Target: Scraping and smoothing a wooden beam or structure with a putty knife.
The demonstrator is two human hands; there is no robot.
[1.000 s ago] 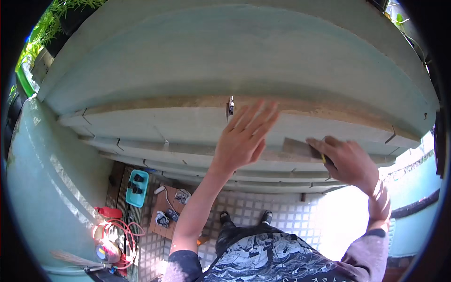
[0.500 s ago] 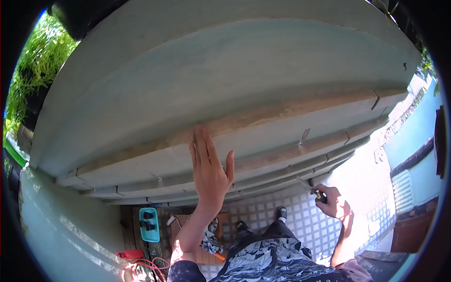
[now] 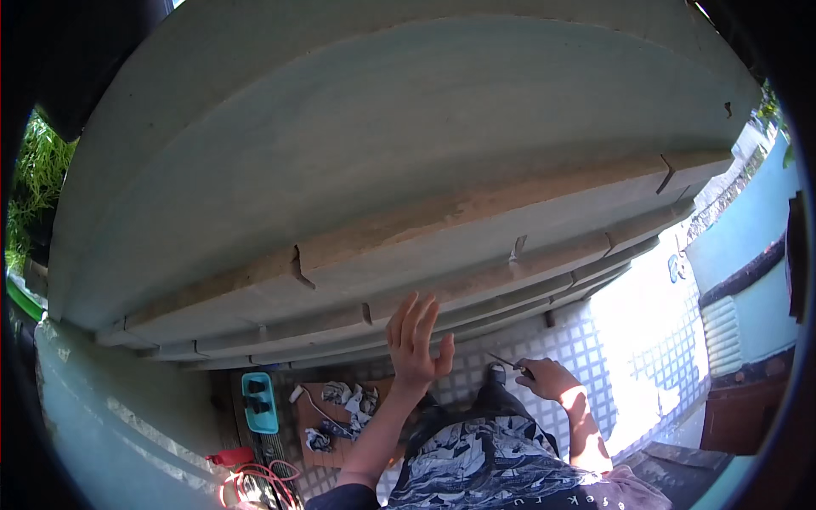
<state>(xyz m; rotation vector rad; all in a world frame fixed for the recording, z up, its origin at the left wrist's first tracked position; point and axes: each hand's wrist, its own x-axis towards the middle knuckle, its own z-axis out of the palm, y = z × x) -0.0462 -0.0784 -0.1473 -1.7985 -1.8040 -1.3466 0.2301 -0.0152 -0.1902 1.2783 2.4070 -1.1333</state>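
scraper [image 3: 510,365] sits pinched in right grip [image 3: 548,381], left grip [image 3: 415,359] spread, turquoise tray [image 3: 266,422] holding dark items [image 3: 257,388].

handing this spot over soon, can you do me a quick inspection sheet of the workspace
Surface: stepped pale ledges, the top one browned and notched
Things in use: thin-bladed scraper, in the right grip
Clutter: turquoise tray holding small dark containers; crumpled cloth or paper on a brown board; red bottle
Grips: left grip open, contact with the ledges unclear; right grip closed on the scraper
Cables: reddish coil, hose or cable unclear
Surroundings: blue-green wall, tiled floor partly sunlit, green plants
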